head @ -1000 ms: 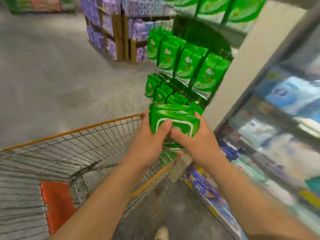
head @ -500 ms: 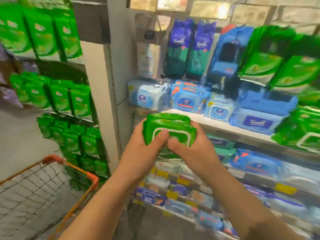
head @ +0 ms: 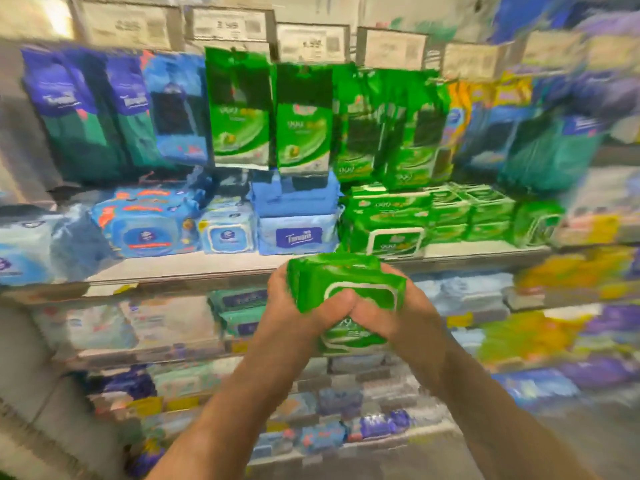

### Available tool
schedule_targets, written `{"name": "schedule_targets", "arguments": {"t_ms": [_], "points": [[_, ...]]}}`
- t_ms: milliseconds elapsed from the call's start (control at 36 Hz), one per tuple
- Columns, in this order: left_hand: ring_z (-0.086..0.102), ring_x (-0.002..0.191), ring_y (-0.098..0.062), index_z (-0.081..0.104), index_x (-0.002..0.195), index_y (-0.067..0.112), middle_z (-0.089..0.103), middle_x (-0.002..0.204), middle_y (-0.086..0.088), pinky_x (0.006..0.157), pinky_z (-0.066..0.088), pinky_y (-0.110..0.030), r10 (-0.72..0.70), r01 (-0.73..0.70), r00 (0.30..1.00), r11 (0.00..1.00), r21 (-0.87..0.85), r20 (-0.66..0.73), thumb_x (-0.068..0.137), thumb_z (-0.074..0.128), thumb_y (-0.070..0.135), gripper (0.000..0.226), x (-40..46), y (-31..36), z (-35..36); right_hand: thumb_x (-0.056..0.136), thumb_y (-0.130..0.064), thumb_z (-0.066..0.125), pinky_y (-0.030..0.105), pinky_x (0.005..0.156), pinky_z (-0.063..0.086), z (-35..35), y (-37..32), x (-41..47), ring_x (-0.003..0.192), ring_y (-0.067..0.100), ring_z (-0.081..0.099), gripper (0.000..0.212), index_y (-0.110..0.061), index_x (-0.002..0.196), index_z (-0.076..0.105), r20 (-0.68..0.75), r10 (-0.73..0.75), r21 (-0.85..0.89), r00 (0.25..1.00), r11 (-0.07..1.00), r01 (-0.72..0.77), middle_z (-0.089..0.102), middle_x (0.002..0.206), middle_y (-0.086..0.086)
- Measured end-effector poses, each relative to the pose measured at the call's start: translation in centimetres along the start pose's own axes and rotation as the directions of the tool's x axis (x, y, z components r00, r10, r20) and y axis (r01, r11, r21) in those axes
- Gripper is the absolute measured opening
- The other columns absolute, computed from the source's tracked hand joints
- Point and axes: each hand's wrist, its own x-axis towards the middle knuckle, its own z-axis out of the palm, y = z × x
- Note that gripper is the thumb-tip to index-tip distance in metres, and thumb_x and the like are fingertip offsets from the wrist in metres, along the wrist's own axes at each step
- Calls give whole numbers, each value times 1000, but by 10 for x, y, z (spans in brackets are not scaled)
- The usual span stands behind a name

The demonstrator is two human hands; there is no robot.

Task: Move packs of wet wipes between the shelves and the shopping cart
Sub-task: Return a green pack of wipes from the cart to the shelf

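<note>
I can read "Tempo" on the blue pack (head: pixel 298 237) on the middle shelf (head: pixel 194 266). The upright dark blue packs (head: pixel 65 98) carry similar white lettering, too blurred to confirm; price tags unreadable.

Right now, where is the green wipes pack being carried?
In the head view, lower centre: the green wipes pack is gripped by the left hand and right hand, before the shelf edge.

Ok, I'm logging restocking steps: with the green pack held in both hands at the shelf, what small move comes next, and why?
Probably carry the green wet wipes pack forward and up onto the shelf, beside the stacked green packs. Both the left hand and right hand grip it just below and in front of that matching stack, where bare shelf shows.
</note>
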Motion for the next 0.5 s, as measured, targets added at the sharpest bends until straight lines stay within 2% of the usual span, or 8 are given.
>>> {"name": "schedule_targets", "arguments": {"t_ms": [111,194,250,306,361,417,472,500], "points": [[73,107,-18,47,137,37,75,115,7,97,56,-48,-36,28,996,996,90,84,39,86,61,109,24,1,32,84,-5,79,24,78,58,-43,-1,3,102,16,73,49,-21,127,62,-58,23,-14,998,1000,-24,77,110,-1],[72,110,-24,58,131,36,75,119,4,102,52,-55,-54,45,983,997,56,174,50,84,67,90,46,0,50,82,-17,73,42,87,60,-70,-1,4,106,28,72,48,-17,129,63,-99,25,-11,995,1000,-26,74,115,9],[68,119,-30,56,138,34,70,130,-3,105,49,-58,-86,88,975,996,4,206,51,85,78,102,61,0,63,80,-22,71,41,80,60,-88,1,8,102,29,73,45,-17,124,67,-157,30,31,987,999,-26,76,111,10],[66,122,-35,49,144,24,65,137,-12,99,54,-57,-97,117,964,991,-68,246,54,89,70,109,76,-4,77,79,-27,70,38,72,60,-103,1,15,96,29,74,43,-16,121,69,-187,47,43,981,998,-39,77,107,10],[70,113,-37,46,145,16,67,133,-17,87,61,-52,-120,159,954,979,-127,273,56,89,48,104,91,-6,91,77,-27,72,34,67,59,-120,3,25,90,27,75,43,-14,118,69,-201,43,38,979,999,-36,77,102,10],[74,106,-35,48,140,14,72,125,-14,83,62,-53,-131,185,940,972,-146,316,58,92,34,96,109,-9,106,70,-35,81,41,70,60,-135,5,37,94,32,74,60,-11,123,66,-227,32,30,973,999,-25,76,106,13],[76,98,-33,53,132,15,77,114,-9,79,63,-52,-111,179,929,970,-167,353,61,97,26,84,127,-11,119,54,-56,91,49,77,60,-150,7,51,100,37,72,90,-12,128,63,-298,23,-8,954,1000,-26,75,111,14],[77,97,-32,53,133,14,77,113,-8,77,63,-50,-106,177,928,969,-170,358,58,97,27,88,136,-11,124,48,-66,90,50,80,60,-158,7,57,101,35,72,100,-14,129,61,-330,11,-34,944,999,-23,75,112,12]]}}
